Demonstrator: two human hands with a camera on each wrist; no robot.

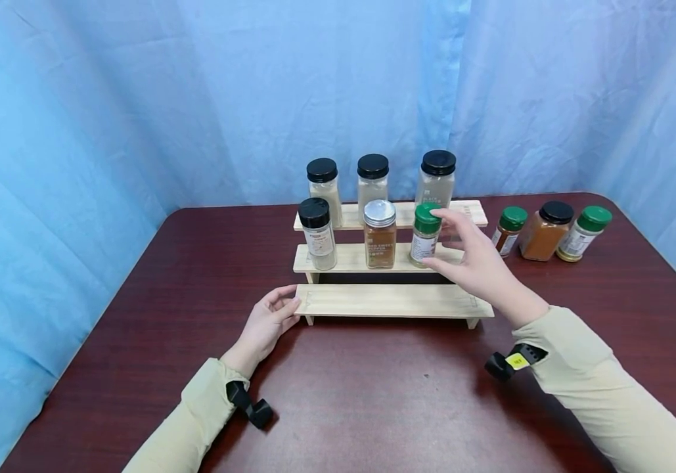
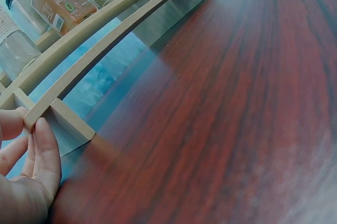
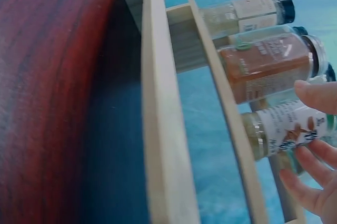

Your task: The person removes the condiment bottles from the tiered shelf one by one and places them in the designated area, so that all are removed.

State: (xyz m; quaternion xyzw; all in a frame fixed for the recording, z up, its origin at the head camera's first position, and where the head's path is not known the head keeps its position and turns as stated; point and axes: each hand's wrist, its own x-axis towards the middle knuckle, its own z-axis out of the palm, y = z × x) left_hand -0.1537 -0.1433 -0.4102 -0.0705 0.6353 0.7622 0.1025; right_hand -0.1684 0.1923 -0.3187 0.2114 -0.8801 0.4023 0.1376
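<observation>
A three-tier wooden display rack [image 1: 393, 300] stands on the table, with my left hand [image 1: 267, 326] pinching the left end of its lowest step between thumb and fingers. My right hand [image 1: 479, 259] is around a small green-capped spice jar [image 1: 423, 247] at the right of the middle step. Its thumb and fingers are spread, with fingertips right at the jar in the right wrist view. Left of that jar on the same step are a silver-lidded jar of orange-brown spice [image 1: 380, 240] and a black-capped shaker [image 1: 318, 240] with a white label.
Black-lidded jars [image 1: 372, 187] line the top step. On the table right of the rack are a small green-capped jar [image 1: 508, 231], a black-lidded jar of orange powder [image 1: 544, 234] and another green-capped jar [image 1: 583, 238]. Blue curtains [image 1: 243, 105] hang behind.
</observation>
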